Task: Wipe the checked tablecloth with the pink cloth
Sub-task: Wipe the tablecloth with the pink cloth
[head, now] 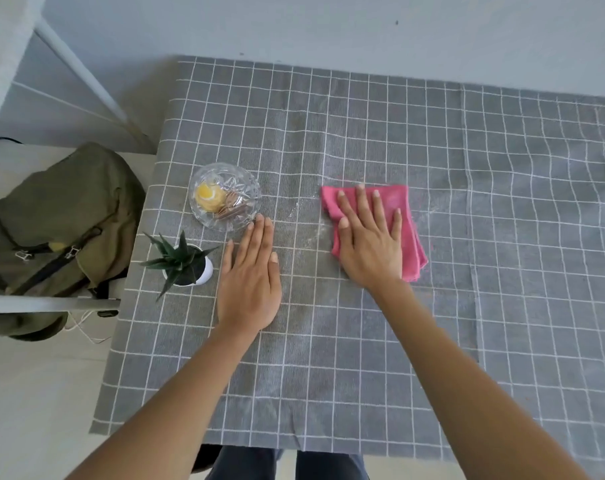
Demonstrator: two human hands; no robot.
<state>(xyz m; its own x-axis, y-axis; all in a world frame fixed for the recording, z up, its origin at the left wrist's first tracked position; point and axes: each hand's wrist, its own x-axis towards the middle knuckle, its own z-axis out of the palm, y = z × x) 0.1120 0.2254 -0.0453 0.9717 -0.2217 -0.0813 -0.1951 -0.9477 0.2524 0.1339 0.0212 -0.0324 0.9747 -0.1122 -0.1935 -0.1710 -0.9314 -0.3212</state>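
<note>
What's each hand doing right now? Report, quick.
Left hand: open, flat on the checked tablecloth, holding nothing.
Right hand: open, palm pressing the pink cloth down.

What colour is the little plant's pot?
White pot, seen in the head view.

On the checked tablecloth (432,341) the right hand (370,244) lies flat on the cloth (411,237), the left hand (250,285) lies flat to its left, the glass bowl (224,195) beyond that hand, the potted plant (186,263) just left of it, and a backpack (51,230) off the surface's left edge.
</note>
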